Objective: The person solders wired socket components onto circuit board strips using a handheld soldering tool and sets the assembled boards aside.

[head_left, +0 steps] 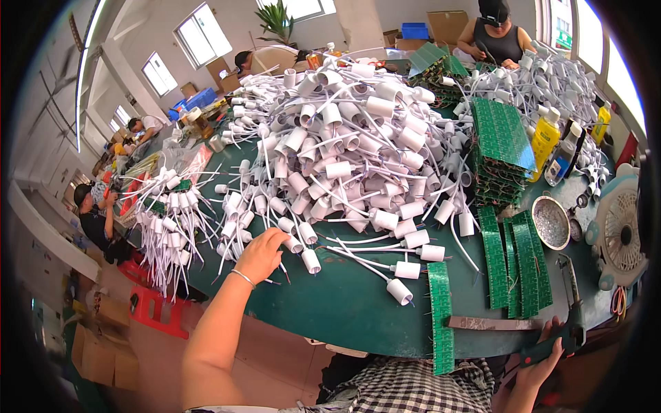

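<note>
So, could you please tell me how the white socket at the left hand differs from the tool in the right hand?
The socket is white; the tool has a mostly dark handle. The socket is short and round; the tool is clearly longer. The left hand is at the socket, while the right hand holds the tool.

Left hand [258, 258] above table's [344, 316] near edge — fingertips partly hidden, grip on white socket [293, 245] unclear. Right hand [540, 361], near edge's right end — partly behind dark-handled tool [575, 322], forearm cut off below. Pile's [344, 144] lower sockets buried. Person [273, 60] beyond far edge mostly hidden.
</note>
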`<action>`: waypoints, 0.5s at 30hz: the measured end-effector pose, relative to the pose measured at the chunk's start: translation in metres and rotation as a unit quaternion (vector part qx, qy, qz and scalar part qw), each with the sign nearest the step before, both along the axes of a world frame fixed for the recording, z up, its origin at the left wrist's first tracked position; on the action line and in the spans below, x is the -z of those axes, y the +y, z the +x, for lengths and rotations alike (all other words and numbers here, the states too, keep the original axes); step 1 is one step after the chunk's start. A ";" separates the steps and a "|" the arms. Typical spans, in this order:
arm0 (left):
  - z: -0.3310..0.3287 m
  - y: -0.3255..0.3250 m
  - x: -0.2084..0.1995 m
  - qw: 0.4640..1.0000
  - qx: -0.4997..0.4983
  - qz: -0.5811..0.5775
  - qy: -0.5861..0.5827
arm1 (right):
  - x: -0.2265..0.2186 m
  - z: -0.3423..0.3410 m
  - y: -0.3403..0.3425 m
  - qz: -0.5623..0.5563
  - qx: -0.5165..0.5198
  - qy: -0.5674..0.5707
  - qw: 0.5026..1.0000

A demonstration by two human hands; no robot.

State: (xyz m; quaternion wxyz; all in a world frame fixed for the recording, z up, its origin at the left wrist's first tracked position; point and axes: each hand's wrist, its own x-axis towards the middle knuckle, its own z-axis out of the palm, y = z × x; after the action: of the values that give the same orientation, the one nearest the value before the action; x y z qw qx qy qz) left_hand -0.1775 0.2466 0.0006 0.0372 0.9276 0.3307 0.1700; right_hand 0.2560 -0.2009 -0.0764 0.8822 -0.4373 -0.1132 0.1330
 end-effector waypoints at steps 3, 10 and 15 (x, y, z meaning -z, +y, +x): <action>0.007 -0.001 -0.001 0.995 -0.004 0.060 0.075 | 0.003 0.002 -0.001 0.003 0.005 -0.005 1.000; 0.001 0.006 -0.009 0.977 0.106 0.172 0.075 | 0.003 0.002 0.001 0.008 0.000 0.002 1.000; 0.021 -0.016 -0.024 0.959 0.228 0.163 0.051 | 0.002 0.002 0.001 0.013 0.010 0.002 1.000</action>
State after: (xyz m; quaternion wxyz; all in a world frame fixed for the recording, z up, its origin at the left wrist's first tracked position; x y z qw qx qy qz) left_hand -0.1570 0.2302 0.0242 -0.0935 0.9793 0.0802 0.1606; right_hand 0.2584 -0.1996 -0.0787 0.8892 -0.4269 -0.1091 0.1235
